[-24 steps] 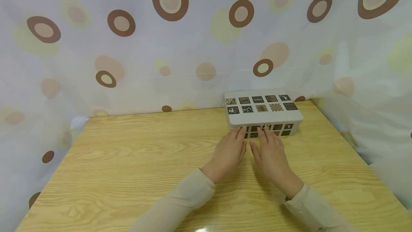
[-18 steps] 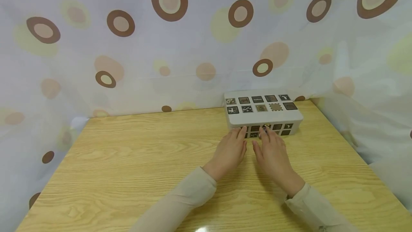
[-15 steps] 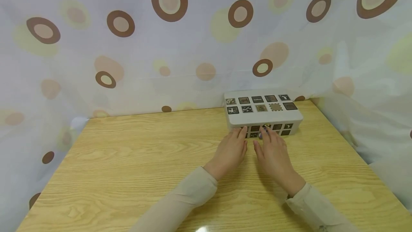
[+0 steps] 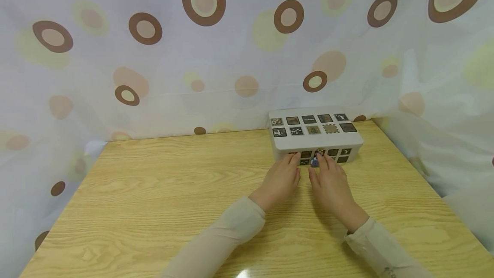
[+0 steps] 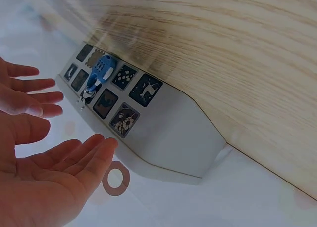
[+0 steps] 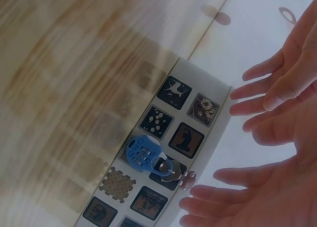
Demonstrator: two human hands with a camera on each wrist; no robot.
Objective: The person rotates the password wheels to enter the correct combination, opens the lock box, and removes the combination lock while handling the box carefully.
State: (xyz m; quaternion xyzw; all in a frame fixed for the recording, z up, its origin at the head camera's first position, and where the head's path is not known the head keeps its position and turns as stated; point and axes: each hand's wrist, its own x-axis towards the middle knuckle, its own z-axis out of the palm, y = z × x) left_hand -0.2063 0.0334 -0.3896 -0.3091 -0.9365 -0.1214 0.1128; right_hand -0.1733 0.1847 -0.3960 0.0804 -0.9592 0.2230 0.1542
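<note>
A white box (image 4: pixel 315 141) with rows of small square pictures sits at the back right of the table. From the metal latch (image 6: pixel 187 180) on its front hangs a blue combination padlock (image 6: pixel 143 154), its dials facing outward. My left hand (image 4: pixel 278 181) is just in front of the box, left of the padlock. On the padlock's right is my right hand (image 4: pixel 332 185). Both wrist views show the fingers fairly straight and spread, holding nothing. There the left hand (image 5: pixel 59 175) and the right hand (image 6: pixel 247 192) look apart from the lock.
The wood-grain table (image 4: pixel 154 196) extends to the left and toward the front. Behind it hangs a pale curtain (image 4: pixel 216 67) with brown and yellow circles, which also covers both sides. The box's back edge is close to the curtain.
Both hands have shifted slightly to the right. The blue padlock, mostly covered before by the right hand's fingers, now shows between the hands. The box has stayed in place.
</note>
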